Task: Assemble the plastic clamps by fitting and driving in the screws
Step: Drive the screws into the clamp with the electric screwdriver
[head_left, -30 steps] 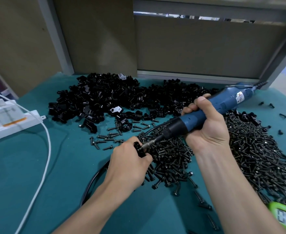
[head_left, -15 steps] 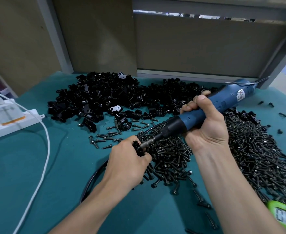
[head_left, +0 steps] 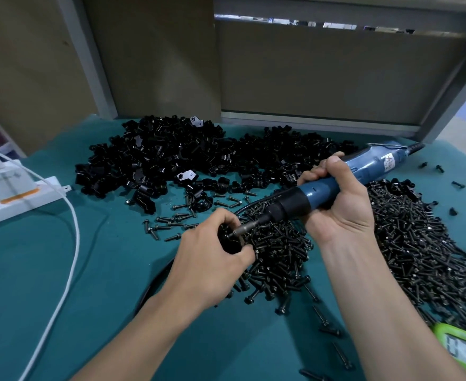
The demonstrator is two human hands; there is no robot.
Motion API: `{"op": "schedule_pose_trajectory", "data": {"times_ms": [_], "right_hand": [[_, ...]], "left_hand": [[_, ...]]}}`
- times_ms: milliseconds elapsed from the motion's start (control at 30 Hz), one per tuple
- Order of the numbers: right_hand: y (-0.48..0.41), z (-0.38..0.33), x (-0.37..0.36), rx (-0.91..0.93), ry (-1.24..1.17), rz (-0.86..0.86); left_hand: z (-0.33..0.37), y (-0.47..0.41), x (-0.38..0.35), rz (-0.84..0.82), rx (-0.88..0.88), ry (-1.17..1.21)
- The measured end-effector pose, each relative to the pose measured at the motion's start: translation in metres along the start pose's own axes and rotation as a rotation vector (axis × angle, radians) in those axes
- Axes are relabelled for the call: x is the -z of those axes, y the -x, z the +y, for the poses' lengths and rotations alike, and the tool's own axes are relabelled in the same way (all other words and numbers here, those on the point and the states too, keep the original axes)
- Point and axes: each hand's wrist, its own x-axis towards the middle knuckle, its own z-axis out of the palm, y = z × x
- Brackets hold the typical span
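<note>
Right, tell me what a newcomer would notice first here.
The blue electric screwdriver, gripped by the right hand at centre, has its bit on a black clamp held in the left hand. Behind lies a heap of black clamps; right of the hands, a sprawl of black screws.

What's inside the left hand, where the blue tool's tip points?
A black plastic clamp, gripped by the left hand; the screwdriver bit meets it. The hand covers most of it, and the screw itself cannot be seen.
</note>
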Motion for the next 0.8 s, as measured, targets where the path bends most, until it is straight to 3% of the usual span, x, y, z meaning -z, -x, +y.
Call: {"op": "schedule_pose_trajectory", "data": {"times_ms": [333, 800], "right_hand": [[-0.001, -0.004, -0.001, -0.005, 0.004, 0.004], [0.000, 0.000, -0.003, -0.005, 0.008, -0.049]], "left_hand": [[-0.002, 0.002, 0.002, -0.105, -0.100, 0.116], [-0.009, -0.006, 0.001, -0.037, -0.003, 0.148]]}}
